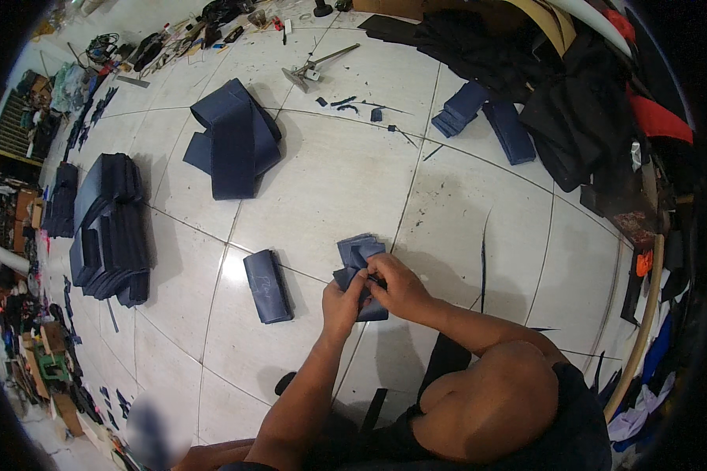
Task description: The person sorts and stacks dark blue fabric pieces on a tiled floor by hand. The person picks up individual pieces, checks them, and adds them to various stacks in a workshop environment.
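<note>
Pinched by left hand [341,308] and right hand [398,287]: dark blue material [353,253], jutting beyond and below grip; blue bundle [267,287] apart, leftward.

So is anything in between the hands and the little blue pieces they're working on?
Nothing visible. The left hand and right hand both touch the navy pieces, though exactly where is partly hidden. The folded navy bundle lies off to the left, not in between.
</note>
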`<state>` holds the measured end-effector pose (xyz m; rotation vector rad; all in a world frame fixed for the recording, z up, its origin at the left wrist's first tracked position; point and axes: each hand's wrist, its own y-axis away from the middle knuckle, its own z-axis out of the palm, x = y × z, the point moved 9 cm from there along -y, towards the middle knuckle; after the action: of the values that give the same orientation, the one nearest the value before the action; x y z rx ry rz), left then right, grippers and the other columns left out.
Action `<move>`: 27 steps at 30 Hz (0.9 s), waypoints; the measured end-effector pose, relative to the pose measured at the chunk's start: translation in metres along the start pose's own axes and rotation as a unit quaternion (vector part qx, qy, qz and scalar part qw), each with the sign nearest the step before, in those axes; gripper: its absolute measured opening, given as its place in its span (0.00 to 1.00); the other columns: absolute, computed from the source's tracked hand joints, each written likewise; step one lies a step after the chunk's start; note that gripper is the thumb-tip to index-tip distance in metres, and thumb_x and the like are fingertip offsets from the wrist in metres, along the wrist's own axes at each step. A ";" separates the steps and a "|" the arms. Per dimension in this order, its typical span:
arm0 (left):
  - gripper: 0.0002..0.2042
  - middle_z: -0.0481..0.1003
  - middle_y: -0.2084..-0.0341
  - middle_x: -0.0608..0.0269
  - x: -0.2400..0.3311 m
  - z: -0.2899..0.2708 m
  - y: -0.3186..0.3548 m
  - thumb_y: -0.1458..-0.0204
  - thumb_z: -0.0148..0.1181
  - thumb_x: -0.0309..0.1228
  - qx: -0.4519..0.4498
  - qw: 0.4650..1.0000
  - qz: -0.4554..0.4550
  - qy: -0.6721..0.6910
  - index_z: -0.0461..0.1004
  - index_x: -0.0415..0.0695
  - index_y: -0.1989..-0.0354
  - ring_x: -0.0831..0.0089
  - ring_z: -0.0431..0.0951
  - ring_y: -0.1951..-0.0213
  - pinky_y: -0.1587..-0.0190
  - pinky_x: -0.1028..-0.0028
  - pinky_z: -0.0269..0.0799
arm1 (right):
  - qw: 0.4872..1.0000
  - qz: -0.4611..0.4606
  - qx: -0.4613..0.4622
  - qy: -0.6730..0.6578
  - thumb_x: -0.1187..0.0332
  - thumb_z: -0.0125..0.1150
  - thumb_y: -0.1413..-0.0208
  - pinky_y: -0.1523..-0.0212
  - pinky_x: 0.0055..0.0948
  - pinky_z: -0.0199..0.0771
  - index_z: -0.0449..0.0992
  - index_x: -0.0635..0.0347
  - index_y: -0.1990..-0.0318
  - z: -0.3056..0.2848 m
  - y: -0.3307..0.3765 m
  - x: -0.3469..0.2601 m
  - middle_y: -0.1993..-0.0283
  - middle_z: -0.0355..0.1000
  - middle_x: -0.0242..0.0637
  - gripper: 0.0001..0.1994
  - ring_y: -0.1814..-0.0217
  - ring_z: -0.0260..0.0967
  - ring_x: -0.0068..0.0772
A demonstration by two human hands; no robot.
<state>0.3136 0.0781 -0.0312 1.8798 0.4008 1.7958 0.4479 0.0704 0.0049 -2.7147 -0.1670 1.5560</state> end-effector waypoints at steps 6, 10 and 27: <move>0.23 0.79 0.73 0.58 -0.014 -0.008 -0.007 0.32 0.45 0.46 0.011 0.997 -0.034 0.067 0.77 0.35 0.64 0.74 0.79 0.75 0.74 0.77 0.78 | 0.986 0.144 -0.079 0.017 0.63 0.67 0.44 0.55 0.43 0.76 0.68 0.64 0.46 -0.008 -0.009 0.002 0.55 0.76 0.49 0.22 0.56 0.77 0.48; 0.26 0.79 0.70 0.54 -0.010 -0.005 -0.004 0.31 0.39 0.47 0.016 0.996 -0.049 0.070 0.76 0.35 0.60 0.72 0.81 0.73 0.73 0.76 0.79 | 0.986 0.137 -0.064 0.075 0.62 0.67 0.44 0.59 0.38 0.77 0.68 0.61 0.44 -0.008 -0.009 0.009 0.59 0.78 0.47 0.24 0.58 0.78 0.43; 0.17 0.79 0.69 0.57 -0.024 -0.010 -0.013 0.35 0.50 0.39 -0.020 0.997 -0.040 0.064 0.76 0.35 0.62 0.72 0.80 0.72 0.71 0.75 0.80 | 0.984 -0.153 -0.027 0.083 0.68 0.67 0.48 0.59 0.35 0.69 0.80 0.58 0.56 -0.001 0.008 -0.026 0.64 0.77 0.36 0.12 0.60 0.73 0.36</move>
<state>0.3037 0.0770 -0.0581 1.7023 0.4754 1.8634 0.4365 0.0600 0.0276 -2.6807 -0.5979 1.2546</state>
